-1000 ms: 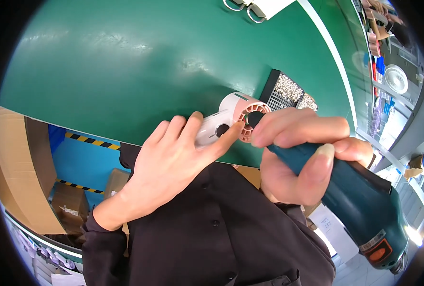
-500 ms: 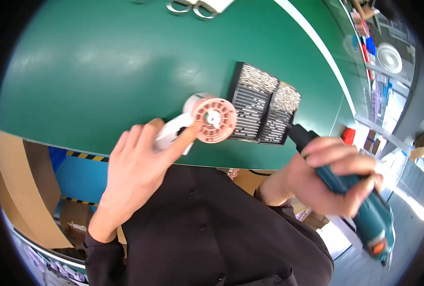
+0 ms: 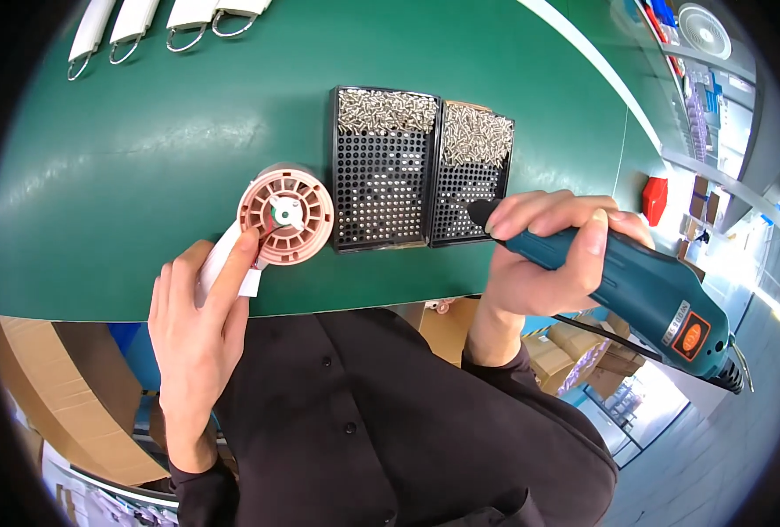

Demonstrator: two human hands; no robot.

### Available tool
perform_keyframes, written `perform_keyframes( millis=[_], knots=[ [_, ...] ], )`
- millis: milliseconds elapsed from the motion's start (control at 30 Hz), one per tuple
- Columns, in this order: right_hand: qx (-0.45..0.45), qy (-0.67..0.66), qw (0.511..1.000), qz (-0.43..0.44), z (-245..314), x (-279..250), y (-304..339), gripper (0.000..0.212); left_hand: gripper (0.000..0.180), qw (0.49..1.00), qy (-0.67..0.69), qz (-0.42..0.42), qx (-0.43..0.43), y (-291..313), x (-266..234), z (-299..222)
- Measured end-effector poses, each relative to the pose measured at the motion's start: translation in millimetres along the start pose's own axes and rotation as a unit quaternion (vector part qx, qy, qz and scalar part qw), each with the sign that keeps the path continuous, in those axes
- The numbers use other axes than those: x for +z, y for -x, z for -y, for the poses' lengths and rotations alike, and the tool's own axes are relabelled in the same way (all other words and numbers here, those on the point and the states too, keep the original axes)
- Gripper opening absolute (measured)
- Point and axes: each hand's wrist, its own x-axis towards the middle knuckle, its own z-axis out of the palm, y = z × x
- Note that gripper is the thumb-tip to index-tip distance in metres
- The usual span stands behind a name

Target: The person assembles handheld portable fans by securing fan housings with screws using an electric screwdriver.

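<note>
My left hand [image 3: 198, 321] is closed around the white handle of a handheld fan body [image 3: 319, 215]. Its round pink housing faces up, with spokes, a white hub and thin wires at the centre. My left index finger lies against the housing's rim. In my right hand [image 3: 558, 255] is a teal electric screwdriver [image 3: 649, 285], gripped near its black nose. The nose points left over the right screw tray [image 3: 511, 145], at the lower right of its holes; the bit's tip is hard to make out. Beside it stands the left screw tray [image 3: 334, 167]. Both black trays hold loose screws at the far end and screws standing in holes.
Several white pieces with metal loops [image 3: 135, 22] lie at the far left of the green table [image 3: 170, 132]. A red object [image 3: 655, 200] sits at the right edge. A cable hangs below the screwdriver. Cardboard boxes [image 3: 82, 395] stand below the table's front edge.
The view has turned, so the trays and fan body appear further left and more white pieces show. The screwdriver's nose has moved from the right tray's edge to over its holes.
</note>
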Motion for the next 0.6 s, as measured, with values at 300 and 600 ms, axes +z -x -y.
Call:
perform_keyframes(
  millis=[300,600],
  knots=[
    [-0.016,0.042,0.998,0.053,-2,-1,2,0.028,0.072,1.000,0.008,0.001,-0.010,2,-1,-1],
    [-0.016,-0.067,0.993,0.092,35,20,-1,0.023,0.070,0.999,0.022,-0.007,0.022,-2,-1,4]
  ],
)
